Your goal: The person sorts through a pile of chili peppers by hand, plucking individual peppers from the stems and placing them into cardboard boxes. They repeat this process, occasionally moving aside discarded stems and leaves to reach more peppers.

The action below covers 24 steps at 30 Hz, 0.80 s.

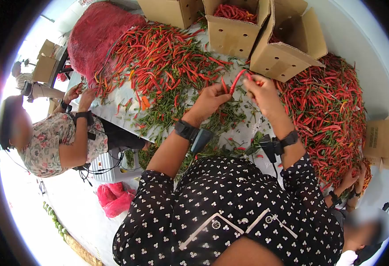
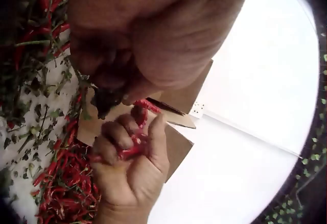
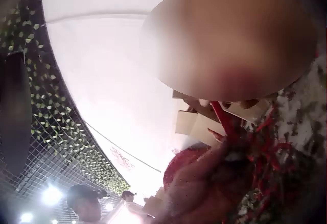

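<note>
Over the table, my left hand (image 1: 208,103) pinches red chili peppers between thumb and fingers, their tips poking up. A long curved red chili pepper (image 1: 236,82) spans the gap between my two hands. My right hand (image 1: 265,94) curls round several red chili peppers and faces the left one. In the left wrist view, red chilies (image 2: 134,147) show in the right palm, while the underside of my left hand (image 2: 153,35) fills the top. A red chili (image 3: 224,119) stands out from the left hand in the right wrist view, where a blur covers the upper part.
Loose red chilies with green stems (image 1: 172,57) spread over the table (image 1: 125,117); a larger heap (image 1: 323,119) lies right. Cardboard boxes (image 1: 232,37) stand at the back, beside a red mesh sack (image 1: 97,40). Other people (image 1: 66,142) work at left and lower right.
</note>
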Available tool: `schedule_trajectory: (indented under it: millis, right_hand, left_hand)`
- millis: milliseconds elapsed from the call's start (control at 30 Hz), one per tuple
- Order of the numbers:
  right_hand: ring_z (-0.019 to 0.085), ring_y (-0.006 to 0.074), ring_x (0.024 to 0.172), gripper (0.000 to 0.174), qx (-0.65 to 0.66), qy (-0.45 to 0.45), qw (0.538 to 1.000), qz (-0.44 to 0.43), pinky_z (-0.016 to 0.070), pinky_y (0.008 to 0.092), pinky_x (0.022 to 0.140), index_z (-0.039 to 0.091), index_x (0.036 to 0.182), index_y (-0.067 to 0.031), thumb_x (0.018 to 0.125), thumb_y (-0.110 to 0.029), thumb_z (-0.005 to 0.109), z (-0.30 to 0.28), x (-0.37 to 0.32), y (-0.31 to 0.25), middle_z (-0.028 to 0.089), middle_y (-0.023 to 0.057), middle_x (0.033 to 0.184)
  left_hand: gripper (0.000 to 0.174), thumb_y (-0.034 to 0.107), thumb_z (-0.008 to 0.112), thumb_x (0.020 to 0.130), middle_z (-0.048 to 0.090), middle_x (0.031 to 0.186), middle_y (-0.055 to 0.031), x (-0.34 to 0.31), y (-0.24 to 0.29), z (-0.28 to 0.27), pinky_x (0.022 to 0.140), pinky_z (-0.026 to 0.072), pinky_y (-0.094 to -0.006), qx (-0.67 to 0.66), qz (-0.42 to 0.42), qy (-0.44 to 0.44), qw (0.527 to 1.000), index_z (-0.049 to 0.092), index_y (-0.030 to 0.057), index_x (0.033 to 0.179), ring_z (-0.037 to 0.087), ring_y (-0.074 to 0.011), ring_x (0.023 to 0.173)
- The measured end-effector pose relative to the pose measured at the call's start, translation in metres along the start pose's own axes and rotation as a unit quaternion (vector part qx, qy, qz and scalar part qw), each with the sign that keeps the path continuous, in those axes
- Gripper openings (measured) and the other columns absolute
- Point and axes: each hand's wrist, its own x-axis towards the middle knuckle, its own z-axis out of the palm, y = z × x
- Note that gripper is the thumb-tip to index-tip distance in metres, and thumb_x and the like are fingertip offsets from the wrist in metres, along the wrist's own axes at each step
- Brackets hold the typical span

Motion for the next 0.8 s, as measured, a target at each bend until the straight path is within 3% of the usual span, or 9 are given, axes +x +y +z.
schedule_trajectory:
  millis: [200, 267, 300, 400, 567, 667, 733, 800]
  right_hand:
    - [0.04, 0.0042, 0.048, 0.018, -0.039, 0.004, 0.999, 0.005, 0.0307, 0.02, 0.043, 0.057, 0.084, -0.0023, 0.08, -0.018, 0.063, 0.013, -0.004, 0.032, 0.049, -0.0027, 0.059]
    - [0.04, 0.0042, 0.048, 0.018, -0.042, 0.023, 0.999, -0.01, 0.0312, 0.0204, 0.044, 0.056, 0.083, -0.0023, 0.08, -0.019, 0.063, 0.017, -0.008, 0.028, 0.049, -0.0023, 0.059]
    - [0.039, 0.0033, 0.049, 0.017, -0.048, 0.033, 0.998, -0.024, 0.0294, 0.0205, 0.043, 0.057, 0.082, -0.0019, 0.08, -0.018, 0.063, 0.019, -0.01, 0.026, 0.049, -0.0031, 0.059]
    - [0.037, 0.0021, 0.049, 0.017, -0.046, 0.041, 0.997, -0.041, 0.0276, 0.0203, 0.042, 0.057, 0.081, -0.0015, 0.081, -0.017, 0.062, 0.019, -0.011, 0.023, 0.048, -0.0039, 0.058]
    - [0.037, 0.002, 0.048, 0.018, -0.033, 0.034, 0.998, -0.04, 0.028, 0.02, 0.042, 0.056, 0.08, -0.0022, 0.082, -0.019, 0.061, 0.021, -0.015, 0.018, 0.048, -0.0035, 0.058]
    - [0.039, 0.0035, 0.046, 0.02, 0.011, 0.012, 1.0, -0.006, 0.029, 0.0201, 0.042, 0.056, 0.079, -0.004, 0.083, -0.023, 0.06, 0.017, -0.015, 0.018, 0.049, -0.0026, 0.058]
    - [0.042, 0.0051, 0.046, 0.021, 0.133, 0.019, 0.987, 0.087, 0.0299, 0.0204, 0.041, 0.056, 0.078, -0.0055, 0.084, -0.026, 0.059, 0.012, -0.008, 0.027, 0.051, -0.0014, 0.058]
    - [0.042, 0.0054, 0.045, 0.021, 0.176, 0.036, 0.979, 0.094, 0.0299, 0.0204, 0.041, 0.056, 0.077, -0.0059, 0.083, -0.026, 0.06, 0.006, -0.006, 0.031, 0.051, -0.0012, 0.057]
  left_hand:
    - [0.019, 0.015, 0.058, 0.082, 0.051, 0.072, 0.0069, -0.012, -0.003, 0.005, 0.053, 0.035, -0.0187, 0.064, 0.036, -0.017, 0.997, 0.059, 0.0038, 0.097, 0.043, -0.0021, 0.06]
    - [0.016, 0.016, 0.06, 0.08, 0.053, 0.065, 0.0024, -0.016, -0.006, 0.005, 0.05, 0.0352, -0.024, 0.068, -0.041, -0.015, 0.997, 0.062, 0.0001, 0.084, 0.043, -0.0043, 0.057]
    - [0.016, 0.016, 0.06, 0.08, 0.053, 0.065, 0.0024, -0.018, -0.005, 0.006, 0.05, 0.0352, -0.024, 0.068, -0.038, -0.015, 0.997, 0.062, 0.0001, 0.084, 0.043, -0.0043, 0.057]
    - [0.017, 0.016, 0.06, 0.08, 0.05, 0.061, 0.0026, -0.019, -0.001, 0.01, 0.049, 0.0352, -0.0253, 0.097, -0.012, 0.009, 0.995, 0.062, -0.0008, 0.082, 0.041, -0.0046, 0.055]
    - [0.016, 0.014, 0.06, 0.079, 0.049, 0.062, 0.0034, -0.016, -0.016, 0.011, 0.049, 0.0351, -0.0248, 0.086, 0.113, 0.042, 0.989, 0.062, -0.0009, 0.086, 0.04, -0.0049, 0.055]
    - [0.016, 0.014, 0.059, 0.081, 0.048, 0.061, 0.0024, -0.024, -0.008, 0.006, 0.049, 0.0355, -0.0245, 0.161, 0.133, 0.0, 0.978, 0.061, -0.0014, 0.084, 0.04, -0.005, 0.055]
    - [0.015, 0.014, 0.056, 0.083, 0.047, 0.064, 0.0027, -0.034, 0.005, 0.009, 0.053, 0.0366, -0.024, 0.145, 0.121, -0.037, 0.981, 0.059, -0.0014, 0.084, 0.041, -0.0046, 0.06]
    - [0.015, 0.013, 0.054, 0.084, 0.047, 0.067, 0.0031, -0.038, 0.01, 0.01, 0.058, 0.0376, -0.0235, 0.129, 0.109, -0.073, 0.983, 0.057, -0.0013, 0.083, 0.041, -0.0043, 0.065]
